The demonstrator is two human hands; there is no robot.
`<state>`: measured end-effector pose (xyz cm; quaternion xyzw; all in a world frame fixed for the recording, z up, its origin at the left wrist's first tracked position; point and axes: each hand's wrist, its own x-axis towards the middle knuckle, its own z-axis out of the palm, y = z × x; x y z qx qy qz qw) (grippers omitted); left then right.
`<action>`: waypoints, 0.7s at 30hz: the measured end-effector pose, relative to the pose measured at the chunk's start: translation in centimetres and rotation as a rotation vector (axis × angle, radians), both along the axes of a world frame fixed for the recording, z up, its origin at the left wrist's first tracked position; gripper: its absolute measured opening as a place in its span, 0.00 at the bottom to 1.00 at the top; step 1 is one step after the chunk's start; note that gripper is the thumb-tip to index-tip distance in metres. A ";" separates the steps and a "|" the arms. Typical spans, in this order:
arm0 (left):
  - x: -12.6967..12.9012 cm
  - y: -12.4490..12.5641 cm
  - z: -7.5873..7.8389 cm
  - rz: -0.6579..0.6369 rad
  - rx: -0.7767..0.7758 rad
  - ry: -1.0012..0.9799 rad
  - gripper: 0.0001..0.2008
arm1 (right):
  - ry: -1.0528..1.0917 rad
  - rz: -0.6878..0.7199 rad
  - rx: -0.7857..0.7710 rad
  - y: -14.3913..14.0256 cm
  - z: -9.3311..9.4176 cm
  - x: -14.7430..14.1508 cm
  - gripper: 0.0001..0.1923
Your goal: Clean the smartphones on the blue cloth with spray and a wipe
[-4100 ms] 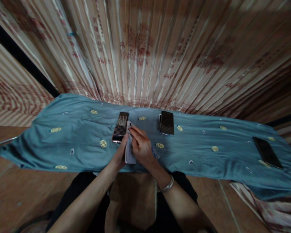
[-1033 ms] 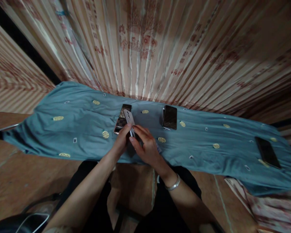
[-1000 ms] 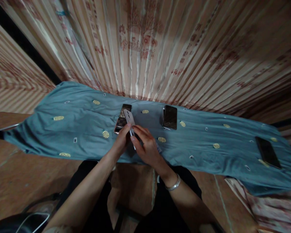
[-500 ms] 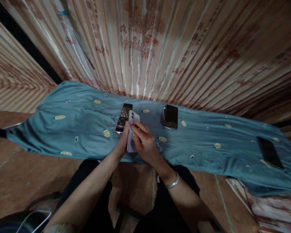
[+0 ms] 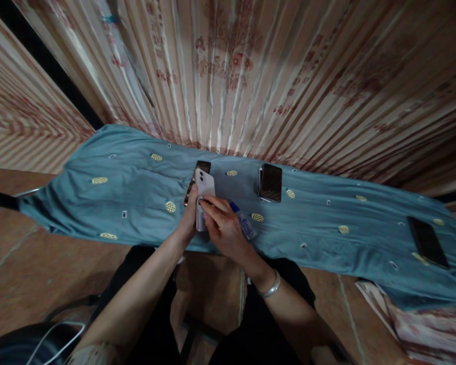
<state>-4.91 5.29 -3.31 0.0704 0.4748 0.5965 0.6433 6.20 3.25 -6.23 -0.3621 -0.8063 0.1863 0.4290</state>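
Note:
My left hand (image 5: 190, 219) and my right hand (image 5: 221, 227) both grip a white phone (image 5: 204, 185) held over the near edge of a blue cloth (image 5: 129, 192), back side up with its camera lenses showing. The right hand's fingers lie across the phone's lower half. Just behind the phone, partly hidden by it, a dark phone (image 5: 201, 167) lies on the cloth. A small clear bottle with a blue cap (image 5: 243, 221) lies on the cloth beside my right hand.
A stack of dark phones (image 5: 270, 182) rests on the cloth to the right. Another dark phone (image 5: 427, 241) lies at the far right end. A striped patterned curtain (image 5: 251, 76) hangs behind. Cables (image 5: 53, 337) sit at the lower left on the brown floor.
The white phone has turned from edge-on to flat, showing its back, and now covers more of the dark phone behind it. The small bottle has come into view beside my right hand.

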 end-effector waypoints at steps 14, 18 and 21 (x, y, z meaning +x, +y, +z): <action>0.4 0.0 0.1 -0.055 0.039 -0.047 0.19 | -0.063 -0.163 -0.015 2.2 -1.7 1.1 0.22; 0.5 0.0 0.3 -0.064 0.043 -0.016 0.20 | -0.057 -0.196 0.002 2.5 -2.0 1.2 0.21; 0.5 -0.1 0.2 -0.054 0.050 -0.007 0.19 | -0.049 -0.188 0.013 2.6 -2.1 1.3 0.21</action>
